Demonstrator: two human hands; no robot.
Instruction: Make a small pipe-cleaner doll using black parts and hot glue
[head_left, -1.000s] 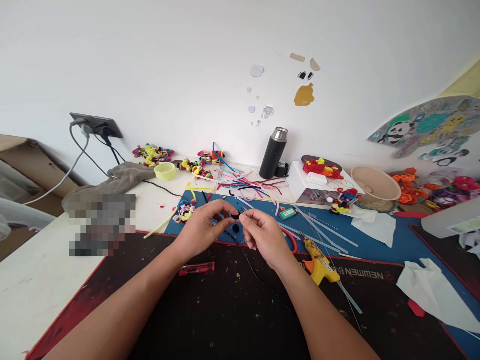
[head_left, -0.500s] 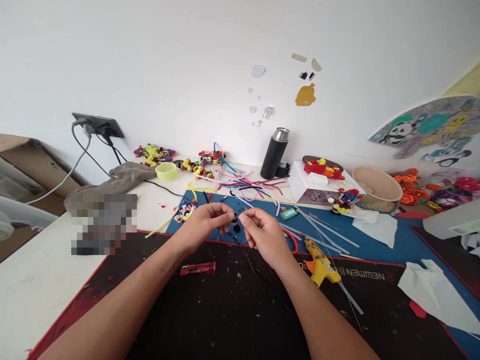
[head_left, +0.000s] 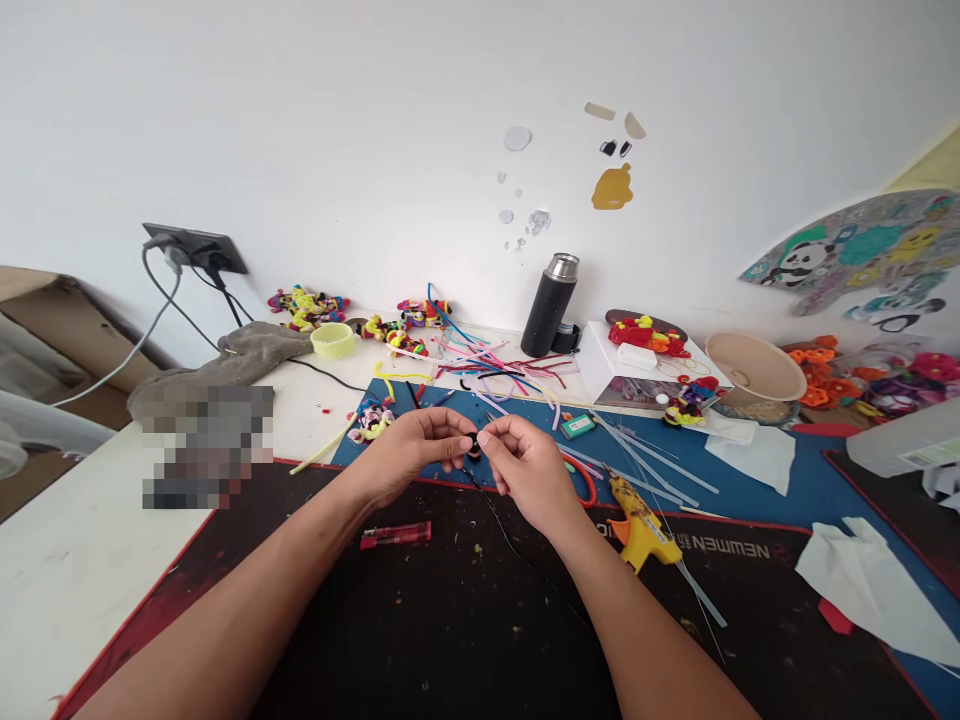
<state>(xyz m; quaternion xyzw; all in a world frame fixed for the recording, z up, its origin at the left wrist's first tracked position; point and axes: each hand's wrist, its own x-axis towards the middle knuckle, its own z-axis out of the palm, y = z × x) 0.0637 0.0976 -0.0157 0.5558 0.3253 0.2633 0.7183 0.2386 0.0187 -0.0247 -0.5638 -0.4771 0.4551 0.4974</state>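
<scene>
My left hand (head_left: 421,445) and my right hand (head_left: 523,458) meet fingertip to fingertip over the blue mat's front edge. Both pinch a small black piece (head_left: 473,446), whose details are too small to make out. Below it a thin black strand (head_left: 499,522) trails over the dark mat. Under my left forearm's inner side lies a red tool (head_left: 396,536). Orange-handled scissors (head_left: 582,482) are partly hidden behind my right hand. A yellow glue gun (head_left: 646,527) rests right of my right wrist.
Colourful pipe cleaners (head_left: 487,365) lie behind my hands, with a black thermos (head_left: 551,305) beyond. Glue sticks (head_left: 652,470) and a green box (head_left: 577,427) are on the blue mat. A beige bowl (head_left: 754,368) stands back right, a yellow-green ring (head_left: 332,341) back left.
The fingers of my left hand have shifted slightly, and the small black piece now sits between both hands' fingertips. The rest looks the same.
</scene>
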